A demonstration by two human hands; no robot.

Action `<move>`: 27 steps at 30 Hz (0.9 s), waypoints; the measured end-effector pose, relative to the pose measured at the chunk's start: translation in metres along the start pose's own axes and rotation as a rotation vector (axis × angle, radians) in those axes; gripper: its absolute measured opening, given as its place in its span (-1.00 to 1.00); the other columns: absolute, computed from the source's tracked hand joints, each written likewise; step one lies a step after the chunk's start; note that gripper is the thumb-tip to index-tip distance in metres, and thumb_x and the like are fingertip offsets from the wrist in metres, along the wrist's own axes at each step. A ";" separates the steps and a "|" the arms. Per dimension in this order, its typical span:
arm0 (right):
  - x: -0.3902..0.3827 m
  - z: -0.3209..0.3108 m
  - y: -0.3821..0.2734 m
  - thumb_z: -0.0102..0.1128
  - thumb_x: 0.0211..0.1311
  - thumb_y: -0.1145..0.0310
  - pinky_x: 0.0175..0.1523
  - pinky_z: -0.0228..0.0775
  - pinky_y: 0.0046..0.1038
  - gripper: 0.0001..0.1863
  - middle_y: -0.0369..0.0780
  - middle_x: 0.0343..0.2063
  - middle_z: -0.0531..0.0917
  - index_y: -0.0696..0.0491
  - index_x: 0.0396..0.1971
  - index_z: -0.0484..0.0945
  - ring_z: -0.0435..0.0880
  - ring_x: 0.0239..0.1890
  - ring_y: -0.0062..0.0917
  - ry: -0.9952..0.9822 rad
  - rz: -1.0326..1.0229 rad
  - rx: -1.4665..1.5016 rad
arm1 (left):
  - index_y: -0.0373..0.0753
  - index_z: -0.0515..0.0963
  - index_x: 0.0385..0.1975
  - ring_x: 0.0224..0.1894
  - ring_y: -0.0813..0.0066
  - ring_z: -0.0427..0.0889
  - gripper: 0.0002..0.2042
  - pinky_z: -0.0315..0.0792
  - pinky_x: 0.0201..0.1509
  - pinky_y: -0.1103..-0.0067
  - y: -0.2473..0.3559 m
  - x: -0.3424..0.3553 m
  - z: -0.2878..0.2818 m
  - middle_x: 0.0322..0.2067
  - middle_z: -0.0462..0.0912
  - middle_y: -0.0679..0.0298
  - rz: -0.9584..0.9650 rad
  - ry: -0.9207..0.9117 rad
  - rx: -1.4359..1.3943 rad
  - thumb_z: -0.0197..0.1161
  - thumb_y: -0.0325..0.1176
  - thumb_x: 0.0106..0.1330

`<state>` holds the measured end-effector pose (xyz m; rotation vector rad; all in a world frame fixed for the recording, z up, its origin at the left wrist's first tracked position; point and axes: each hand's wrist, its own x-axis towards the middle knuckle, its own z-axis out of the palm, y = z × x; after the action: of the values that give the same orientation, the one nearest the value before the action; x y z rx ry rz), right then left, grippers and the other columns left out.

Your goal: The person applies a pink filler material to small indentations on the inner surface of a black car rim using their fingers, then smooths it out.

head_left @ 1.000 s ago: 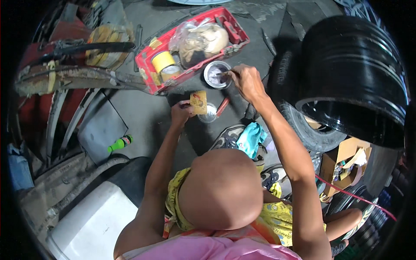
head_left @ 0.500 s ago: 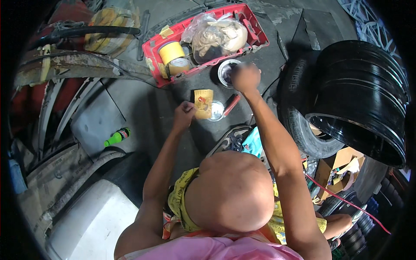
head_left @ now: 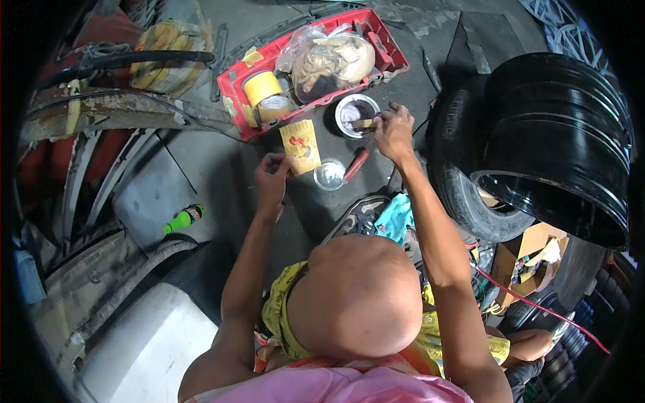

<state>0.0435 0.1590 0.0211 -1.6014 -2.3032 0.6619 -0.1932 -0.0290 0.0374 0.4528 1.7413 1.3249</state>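
Observation:
My left hand (head_left: 271, 176) pinches the lower left edge of a yellow-tan printed card (head_left: 300, 144), which stands tilted above the floor. My right hand (head_left: 395, 133) grips a short, flat tan piece (head_left: 364, 123), perhaps a spreader, whose tip reaches over the rim into an open can (head_left: 351, 101). Greyish paste lies inside the can. Just beyond the card's lower corner, a round clear or silvery lid (head_left: 329, 174) rests on the floor. Beside that lid is a red, handle-like object (head_left: 357, 164); its kind is unclear.
A red tray (head_left: 235, 94) with tape rolls (head_left: 261, 87) and a plastic bag (head_left: 334, 64) stands beyond the can. At right, a black wheel rim (head_left: 551, 154) sits by a tyre (head_left: 463, 181). A green bottle (head_left: 183, 219) lies at left, and a cardboard box (head_left: 527, 255) stands lower right.
My right hand, blurred over the can before, has drawn back slightly to the right, and the flat piece now shows. The left hand and card have shifted left, the card tilting more.

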 end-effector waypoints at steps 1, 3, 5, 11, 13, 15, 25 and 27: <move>-0.005 -0.007 0.008 0.17 0.21 0.31 0.29 0.23 -0.05 -0.74 0.05 0.11 0.49 0.12 -0.21 0.71 0.30 0.27 0.03 0.013 0.074 0.124 | -0.30 0.58 -0.28 -0.42 0.72 0.55 -0.91 0.52 -0.32 0.67 0.009 -0.002 0.005 -0.39 0.62 0.37 0.000 -0.006 -0.002 0.31 -0.43 0.33; -0.014 -0.024 0.014 0.20 0.27 0.27 0.27 0.28 -0.21 -0.70 0.07 0.03 0.56 0.18 -0.17 0.68 0.50 0.13 -0.10 0.032 0.213 0.326 | -0.36 0.58 -0.27 -0.36 0.62 0.62 -0.87 0.60 -0.24 0.61 0.030 -0.006 0.017 -0.36 0.63 0.30 0.030 -0.009 -0.023 0.32 -0.43 0.32; -0.020 -0.032 0.022 0.19 0.30 0.25 0.25 0.29 -0.26 -0.68 0.06 0.03 0.57 0.21 -0.15 0.67 0.52 0.12 -0.14 0.015 0.301 0.512 | -0.38 0.57 -0.26 -0.31 0.55 0.65 -0.86 0.64 -0.19 0.56 0.047 -0.009 0.036 -0.33 0.63 0.25 0.011 -0.022 -0.085 0.32 -0.44 0.31; -0.046 -0.091 0.002 0.21 0.38 0.19 -0.13 0.30 -0.57 -0.60 -0.29 -0.28 0.53 0.29 -0.11 0.63 0.39 -0.31 -0.67 -0.103 0.405 1.033 | -0.42 0.53 -0.21 -0.19 0.35 0.69 -0.83 0.68 -0.07 0.40 0.056 0.007 0.081 -0.24 0.63 0.11 0.012 -0.177 -0.232 0.30 -0.47 0.32; -0.055 -0.094 0.001 0.20 0.39 0.19 -0.12 0.30 -0.57 -0.61 -0.29 -0.31 0.55 0.28 -0.12 0.63 0.41 -0.30 -0.67 -0.065 0.364 0.976 | -0.40 0.51 -0.16 -0.15 0.28 0.70 -0.83 0.67 0.00 0.33 0.063 0.005 0.089 -0.19 0.63 0.08 0.056 -0.304 -0.298 0.27 -0.47 0.34; -0.062 -0.097 -0.003 0.20 0.39 0.20 -0.12 0.30 -0.57 -0.62 -0.29 -0.35 0.57 0.27 -0.13 0.63 0.44 -0.29 -0.67 -0.027 0.325 0.920 | -0.40 0.50 -0.16 -0.12 0.25 0.70 -0.83 0.67 0.00 0.32 0.072 0.002 0.098 -0.17 0.62 0.07 0.049 -0.347 -0.329 0.26 -0.46 0.35; -0.102 -0.108 -0.038 0.28 0.26 0.52 -0.19 0.54 -0.58 -0.84 -0.21 -0.26 0.68 0.21 -0.19 0.69 0.68 -0.25 -0.59 0.244 0.075 0.918 | -0.31 0.42 -0.15 0.00 0.13 0.67 -0.90 0.56 0.15 0.17 0.079 -0.005 0.108 -0.09 0.60 -0.01 0.007 -0.539 -0.541 0.14 -0.50 0.41; -0.107 -0.111 -0.042 0.41 0.13 0.49 -0.18 0.53 -0.57 -0.83 -0.18 -0.22 0.71 0.15 -0.25 0.73 0.68 -0.22 -0.57 0.269 0.076 0.810 | -0.30 0.41 -0.17 0.00 0.13 0.67 -0.90 0.56 0.14 0.17 0.077 -0.009 0.112 -0.10 0.60 0.01 -0.001 -0.556 -0.589 0.14 -0.50 0.41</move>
<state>0.0985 0.0709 0.1430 -1.2709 -1.4834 1.1262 -0.1137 0.0584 0.1058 0.4229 0.8481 1.4601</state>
